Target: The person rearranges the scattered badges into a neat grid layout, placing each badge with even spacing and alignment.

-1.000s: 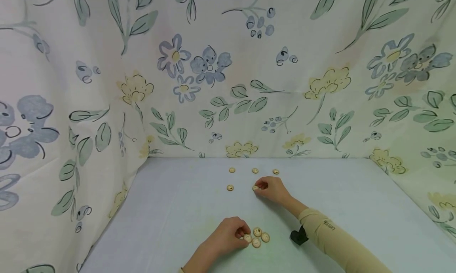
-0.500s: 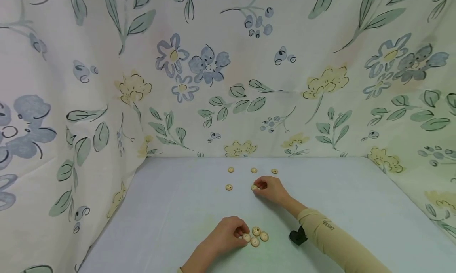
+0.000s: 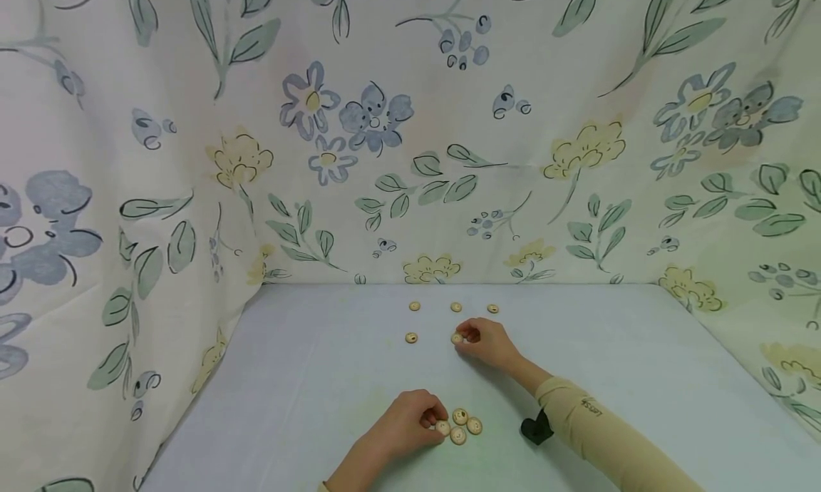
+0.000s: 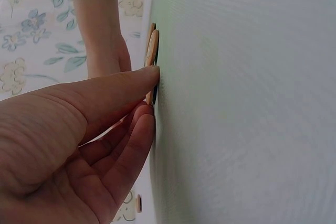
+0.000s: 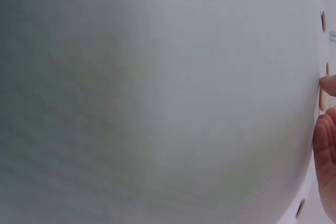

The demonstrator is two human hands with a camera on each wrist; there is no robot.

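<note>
Near the front of the table, my left hand pinches a round wooden disc between thumb and fingers. The left wrist view shows it edge-on, right at the cloth. Close to its right lie three similar discs with small dark marks. Farther back, my right hand pinches another wooden disc at the table surface. Left of it lies a single disc. Behind these, three discs form a spaced row, with a middle disc. In the right wrist view only the fingertips show at the edge.
A white cloth covers the table. A floral curtain hangs behind it and along both sides. At the right forearm, a black strap piece sticks out beside the beige sleeve.
Both hands keep their grips on the discs in the same places. The head view has shifted very slightly.
</note>
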